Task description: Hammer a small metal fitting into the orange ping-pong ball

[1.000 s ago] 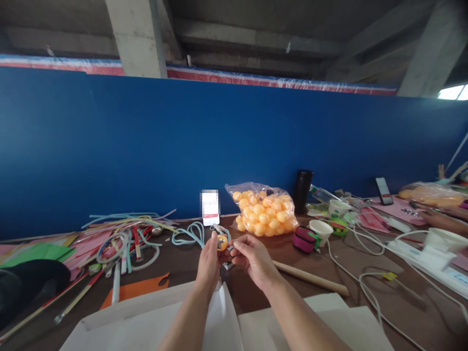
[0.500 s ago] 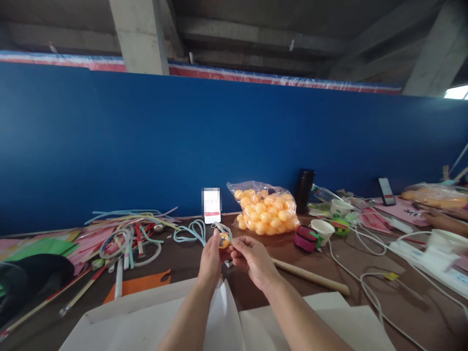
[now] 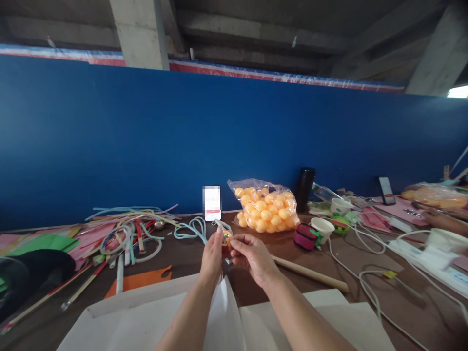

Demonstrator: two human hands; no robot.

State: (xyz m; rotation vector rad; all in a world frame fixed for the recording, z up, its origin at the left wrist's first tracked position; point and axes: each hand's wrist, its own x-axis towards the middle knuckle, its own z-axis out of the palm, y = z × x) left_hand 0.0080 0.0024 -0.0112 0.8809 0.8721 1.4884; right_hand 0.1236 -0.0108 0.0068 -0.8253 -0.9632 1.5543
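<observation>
My left hand [image 3: 211,258] is closed on a small round yellow-orange piece [image 3: 226,238] with a silvery, dark-marked middle, its thumb along the left side. The exact kind of this piece is too small to tell. Right beside it, my right hand [image 3: 255,257] has thumb and forefinger pinched together at the piece's right edge. Whatever lies between those fingertips is hidden. Both hands hover over the brown table, just beyond white paper sheets [image 3: 153,317]. Behind them lie looped pale blue tubes [image 3: 190,229] and a propped phone [image 3: 212,202].
A clear bag of orange balls [image 3: 266,209] leans at the blue partition [image 3: 234,131]. Rightward are a wooden stick [image 3: 312,274], purple pouch [image 3: 305,236], paper cup [image 3: 322,226], black bottle [image 3: 305,190] and white cables [image 3: 369,287]. Coloured tubes [image 3: 127,239] and orange paper [image 3: 146,280] lie left.
The yellow-orange piece has shifted slightly right and turned a little in my left fingers. My right fingertips stay close beside it. The view has tilted very slightly.
</observation>
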